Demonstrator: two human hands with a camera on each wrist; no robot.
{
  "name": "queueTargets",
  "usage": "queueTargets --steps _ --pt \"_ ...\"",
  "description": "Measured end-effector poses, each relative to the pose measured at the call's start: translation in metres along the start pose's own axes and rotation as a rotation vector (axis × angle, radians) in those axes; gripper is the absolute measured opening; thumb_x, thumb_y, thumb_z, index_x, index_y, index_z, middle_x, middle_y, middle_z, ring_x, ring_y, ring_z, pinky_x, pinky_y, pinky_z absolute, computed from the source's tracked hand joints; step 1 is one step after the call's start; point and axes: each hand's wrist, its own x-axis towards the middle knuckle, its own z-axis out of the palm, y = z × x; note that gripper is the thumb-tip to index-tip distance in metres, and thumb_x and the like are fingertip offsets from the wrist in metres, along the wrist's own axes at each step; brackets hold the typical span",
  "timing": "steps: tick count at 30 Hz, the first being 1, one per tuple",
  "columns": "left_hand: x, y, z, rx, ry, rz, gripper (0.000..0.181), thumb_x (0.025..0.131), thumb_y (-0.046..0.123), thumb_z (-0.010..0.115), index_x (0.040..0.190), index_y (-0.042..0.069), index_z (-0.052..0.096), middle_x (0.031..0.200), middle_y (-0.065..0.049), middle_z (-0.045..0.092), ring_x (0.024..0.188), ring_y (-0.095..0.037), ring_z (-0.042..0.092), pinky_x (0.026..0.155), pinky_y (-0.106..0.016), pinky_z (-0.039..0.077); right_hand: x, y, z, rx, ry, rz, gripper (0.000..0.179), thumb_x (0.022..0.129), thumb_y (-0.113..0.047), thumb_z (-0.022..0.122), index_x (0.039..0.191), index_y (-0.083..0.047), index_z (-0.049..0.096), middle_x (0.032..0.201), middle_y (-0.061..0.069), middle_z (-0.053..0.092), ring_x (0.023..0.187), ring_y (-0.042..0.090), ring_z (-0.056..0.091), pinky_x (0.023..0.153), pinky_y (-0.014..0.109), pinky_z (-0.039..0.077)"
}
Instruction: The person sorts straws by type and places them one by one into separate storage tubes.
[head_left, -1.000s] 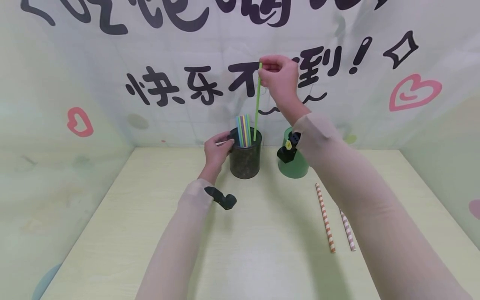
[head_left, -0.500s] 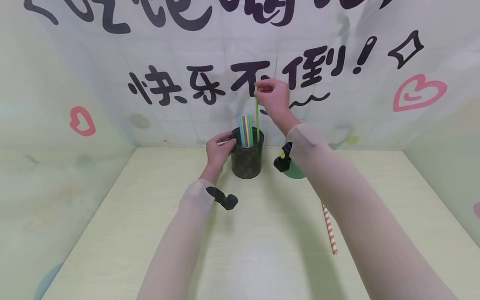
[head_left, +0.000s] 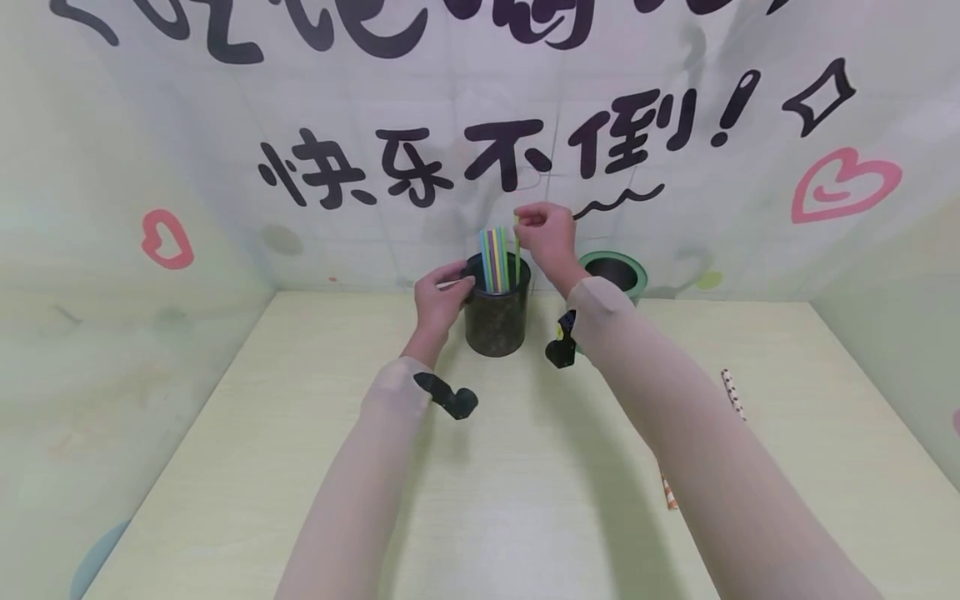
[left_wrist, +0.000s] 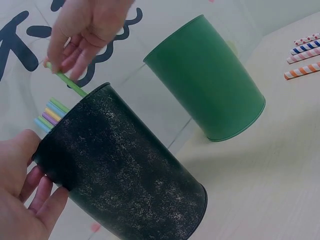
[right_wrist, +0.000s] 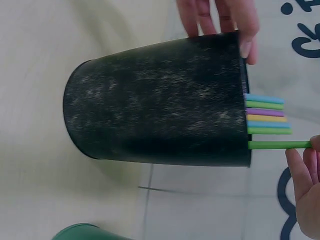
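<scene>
A black cylindrical holder stands upright at the back of the table. Several coloured drinking straws, blue, green, purple and yellow, poke out of its mouth. My left hand grips the holder's rim at its left, thumb and fingers on either side of the wall. At the right of the mouth, my right hand pinches the top end of a green straw between thumb and fingers. The lower part of that straw is hidden inside the holder, and its top stands slightly higher than the others.
Right of the black holder stands a green cylindrical holder, partly behind my right forearm in the head view. Patterned paper straws lie on the table at the right. A printed wall sheet rises behind the table.
My right hand has come down toward the black holder, sinking the green straw deeper into it. My left hand has stayed at the rim. The green holder's mouth has come into view.
</scene>
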Motion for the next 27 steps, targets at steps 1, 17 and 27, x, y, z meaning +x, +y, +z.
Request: queueTargets --steps 1,17,27 --pt "0.0 0.0 0.0 0.001 0.0 0.001 0.033 0.082 0.005 0.065 0.115 0.005 0.064 0.103 -0.013 0.058 0.085 -0.018 0.059 0.073 -0.029 0.055 0.0 0.003 0.001 -0.007 -0.001 0.008 0.024 0.081 0.001 0.06 0.104 0.001 0.066 0.089 0.008 0.061 0.08 0.015 0.057 0.07 0.022 0.053" --pt "-0.001 0.001 0.0 -0.012 -0.005 -0.026 0.033 0.082 0.006 0.066 0.116 0.006 0.063 0.107 -0.013 0.056 0.092 -0.021 0.059 0.074 -0.028 0.054 0.004 0.019 0.01 -0.057 0.013 0.048 0.023 0.079 0.002 0.06 0.101 0.0 0.067 0.087 0.008 0.061 0.076 0.014 0.056 0.065 0.021 0.053" --pt "-0.001 0.003 -0.003 0.005 -0.025 -0.039 0.033 0.084 0.009 0.065 0.117 0.009 0.063 0.108 -0.011 0.056 0.093 -0.02 0.058 0.076 -0.027 0.054 0.004 0.02 0.013 0.0 -0.012 0.058 0.024 0.08 0.003 0.059 0.104 0.002 0.065 0.086 0.008 0.058 0.079 0.017 0.056 0.069 0.027 0.055"
